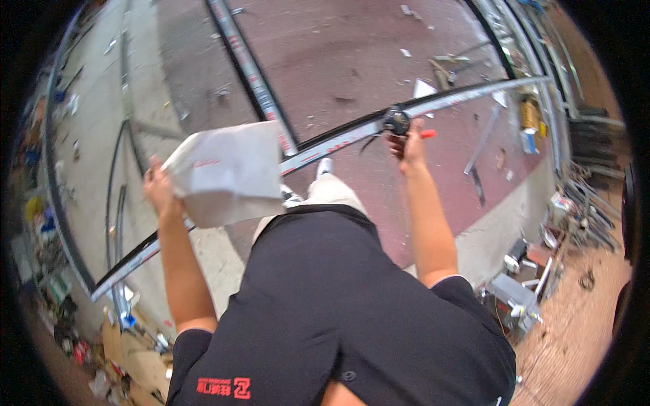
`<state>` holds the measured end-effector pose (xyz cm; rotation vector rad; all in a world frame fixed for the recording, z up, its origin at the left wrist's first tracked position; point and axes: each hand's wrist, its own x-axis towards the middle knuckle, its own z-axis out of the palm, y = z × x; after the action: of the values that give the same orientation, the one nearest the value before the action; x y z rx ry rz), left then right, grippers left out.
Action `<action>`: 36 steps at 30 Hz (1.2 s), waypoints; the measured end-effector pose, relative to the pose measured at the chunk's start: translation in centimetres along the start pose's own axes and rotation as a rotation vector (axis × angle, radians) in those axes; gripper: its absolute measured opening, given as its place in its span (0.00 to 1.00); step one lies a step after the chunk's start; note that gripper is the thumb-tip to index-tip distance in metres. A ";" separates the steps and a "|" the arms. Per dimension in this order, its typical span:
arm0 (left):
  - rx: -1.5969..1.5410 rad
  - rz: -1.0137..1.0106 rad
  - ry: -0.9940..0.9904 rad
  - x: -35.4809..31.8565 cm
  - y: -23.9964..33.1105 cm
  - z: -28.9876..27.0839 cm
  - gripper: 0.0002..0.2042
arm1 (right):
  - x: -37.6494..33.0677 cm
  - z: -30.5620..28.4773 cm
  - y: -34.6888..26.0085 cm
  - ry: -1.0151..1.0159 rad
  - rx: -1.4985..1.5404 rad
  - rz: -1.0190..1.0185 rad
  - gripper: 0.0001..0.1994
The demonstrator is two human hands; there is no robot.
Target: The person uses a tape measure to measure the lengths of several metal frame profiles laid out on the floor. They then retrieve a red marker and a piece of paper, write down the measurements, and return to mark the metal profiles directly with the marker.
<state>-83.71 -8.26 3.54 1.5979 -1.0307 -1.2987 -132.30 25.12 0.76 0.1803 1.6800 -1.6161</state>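
Note:
My left hand (161, 187) is closed on the left edge of a large whitish sheet (227, 172) with small red printing, which looks like paper. The sheet hangs above the long metal frame bar and hides part of it. Out to the right, my right hand (408, 147) is closed around a small dark tool with a rounded black body (396, 122); a red piece (428, 134) sticks out beside my fingers. Blur hides the tool's exact kind. Just beyond that hand runs the frame bar (338, 141), silver with black edges; I cannot tell whether the tool touches it.
A large metal frame surrounds the floor area, with a crossbar (252, 71) running away from me. Offcuts and scraps litter the reddish floor (359, 61). At the right lie a grey box (512, 298) and a heap of metal pieces (582, 213); cardboard (142, 362) lies lower left.

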 end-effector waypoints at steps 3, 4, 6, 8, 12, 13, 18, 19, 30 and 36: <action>0.019 0.024 0.072 -1.4 -0.7 1.4 0.20 | -0.7 -1.6 -0.1 0.387 -0.372 -0.192 0.31; 0.029 0.065 0.121 -1.7 -0.9 2.2 0.20 | -1.0 -1.7 -0.2 0.565 -0.420 -0.365 0.25; -0.214 -0.020 0.104 -2.6 -1.1 3.4 0.18 | -2.7 -2.0 -0.6 0.502 -0.401 -0.634 0.15; -0.217 0.029 0.143 -3.9 -1.2 4.8 0.18 | -4.5 -0.7 -0.7 0.231 -0.506 -0.934 0.09; -0.236 0.001 0.150 -6.6 -1.3 7.9 0.19 | -8.9 5.7 1.4 -0.200 -0.517 -0.981 0.13; -0.239 0.004 0.146 -7.0 -1.3 8.5 0.19 | -9.5 7.8 1.8 -0.219 -0.597 -0.914 0.19; -0.195 0.002 0.101 -9.0 -2.6 8.7 0.19 | -10.9 14.7 3.6 -0.128 -0.828 -1.060 0.27; -0.199 -0.012 0.097 -9.3 -2.9 8.4 0.19 | -10.8 15.2 3.8 -0.125 -0.818 -1.025 0.26; 0.447 0.718 0.093 -13.6 -3.1 4.8 0.24 | -7.1 13.0 6.1 -0.245 -0.800 -0.949 0.13; 0.793 1.149 -0.386 -17.3 -3.8 5.2 0.17 | -5.6 11.5 6.2 -0.304 -0.912 -1.004 0.18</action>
<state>-90.83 8.69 4.83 0.8519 -2.4153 -0.3643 -119.87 18.16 0.68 -1.4674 2.1910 -1.1671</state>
